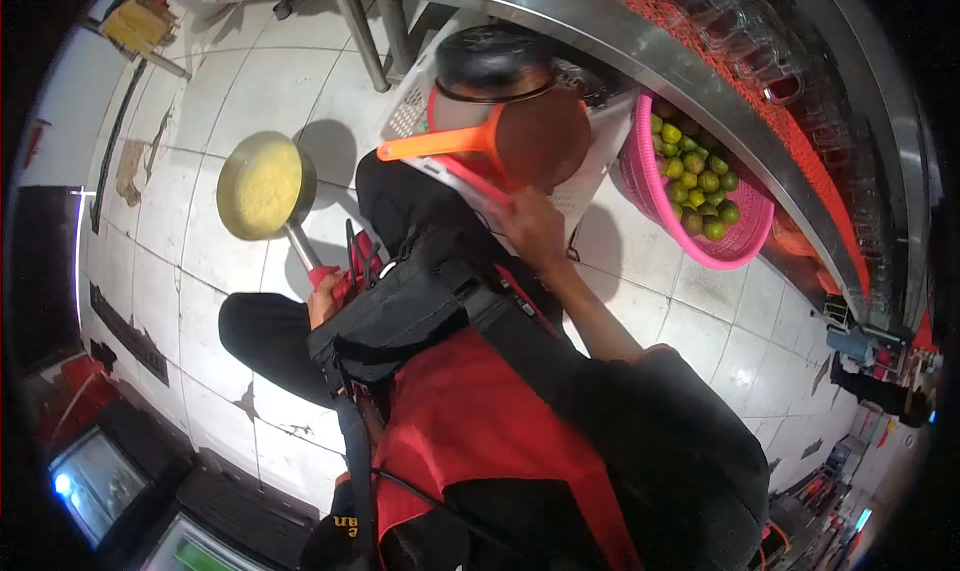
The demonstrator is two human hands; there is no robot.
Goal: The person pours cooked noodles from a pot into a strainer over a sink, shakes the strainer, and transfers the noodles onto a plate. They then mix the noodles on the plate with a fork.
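At the left, my left hand [323, 302] is closed around the handle of a metal frying pan [303, 193], with a red cloth [343, 289] at the grip. The pan is held over the floor and contains a yellow, frothy-looking food [268, 185]. My right hand [535, 229] reaches to the near edge of a white plastic crate [408, 106]. Its fingers are bent at a pinkish-red strip [484, 185], and what they hold is blurred. Just beyond lie a strainer with an orange handle [440, 143] and a black round container [495, 61].
A pink basket [655, 196] of green limes [695, 176] stands right of the crate, under a metal shelf [620, 31]. Glasses [770, 56] line the shelf on red matting [690, 41]. White tiles [220, 321] cover the floor. A metal table leg [358, 31] stands behind.
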